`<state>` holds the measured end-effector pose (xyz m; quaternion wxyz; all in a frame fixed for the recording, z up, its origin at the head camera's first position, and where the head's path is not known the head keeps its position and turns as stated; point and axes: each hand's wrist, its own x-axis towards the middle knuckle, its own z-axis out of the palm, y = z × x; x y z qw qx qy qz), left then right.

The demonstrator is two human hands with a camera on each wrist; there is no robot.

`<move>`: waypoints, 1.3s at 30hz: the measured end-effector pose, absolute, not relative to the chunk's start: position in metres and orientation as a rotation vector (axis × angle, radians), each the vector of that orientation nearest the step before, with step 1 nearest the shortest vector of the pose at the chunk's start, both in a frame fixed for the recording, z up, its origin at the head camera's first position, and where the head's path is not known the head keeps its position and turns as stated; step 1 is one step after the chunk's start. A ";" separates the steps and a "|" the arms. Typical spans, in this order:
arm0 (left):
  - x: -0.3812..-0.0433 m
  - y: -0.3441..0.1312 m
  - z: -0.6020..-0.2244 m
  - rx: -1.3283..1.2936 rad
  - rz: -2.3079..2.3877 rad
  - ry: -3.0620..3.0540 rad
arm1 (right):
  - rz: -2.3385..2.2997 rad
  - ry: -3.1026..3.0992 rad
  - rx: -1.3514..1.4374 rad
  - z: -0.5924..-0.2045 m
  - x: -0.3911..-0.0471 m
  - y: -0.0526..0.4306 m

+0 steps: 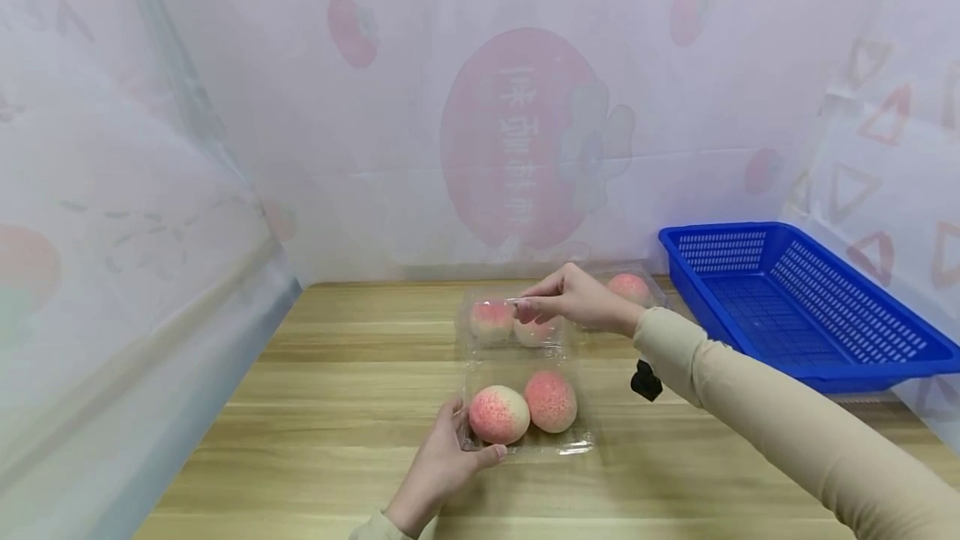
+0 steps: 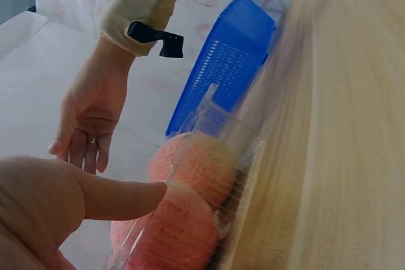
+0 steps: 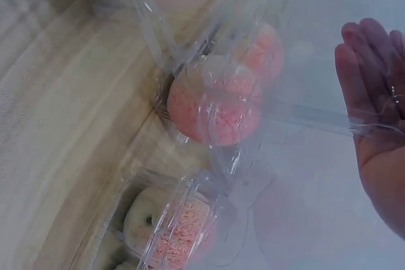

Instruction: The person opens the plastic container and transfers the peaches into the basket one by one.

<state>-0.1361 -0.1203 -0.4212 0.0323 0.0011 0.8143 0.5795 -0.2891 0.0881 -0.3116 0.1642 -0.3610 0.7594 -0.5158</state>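
A clear plastic clamshell box with two pink-and-cream peaches (image 1: 498, 415) stands on the table. My left hand (image 1: 450, 457) grips its near left corner, thumb over the rim; in the left wrist view that thumb (image 2: 126, 197) lies along the box's clear edge. Above the far side, my right hand (image 1: 573, 300) pinches the edge of the raised, see-through lid (image 1: 517, 350). From the right wrist, the lid's strip-like edge (image 3: 310, 115) runs to the fingers. Two more peaches (image 1: 491, 322) show through the lid, just behind the box.
Another clear box with a peach (image 1: 630, 287) is at the back right. Beside it, a blue perforated basket (image 1: 772, 298) stands along the right side. Printed white cloth (image 1: 390, 148) hangs behind the wooden table (image 1: 337, 373). A black wrist device (image 2: 171, 43) sits on the right sleeve.
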 end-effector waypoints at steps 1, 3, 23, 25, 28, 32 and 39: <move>-0.136 -0.121 -0.422 0.007 1.778 2.507 | -1.481 2.148 -1.022 -0.312 -0.292 0.087; -0.136 -0.122 -0.423 0.009 1.792 2.484 | -1.499 2.120 -0.999 -0.315 -0.300 0.085; -0.131 -0.121 -0.427 -0.005 1.765 2.487 | -1.717 2.225 -0.649 -0.366 -0.360 0.079; -0.131 -0.121 -0.427 -0.002 1.766 2.490 | -1.724 2.269 -0.650 -0.366 -0.359 0.081; -0.132 -0.121 -0.426 -0.006 1.757 2.503 | -1.743 2.316 -0.659 -0.361 -0.359 0.085; -0.133 -0.122 -0.425 -0.009 1.744 2.521 | -1.736 2.424 -0.650 -0.347 -0.358 0.096; -0.135 -0.121 -0.423 -0.040 1.762 2.513 | -1.763 2.485 -0.628 -0.324 -0.349 0.118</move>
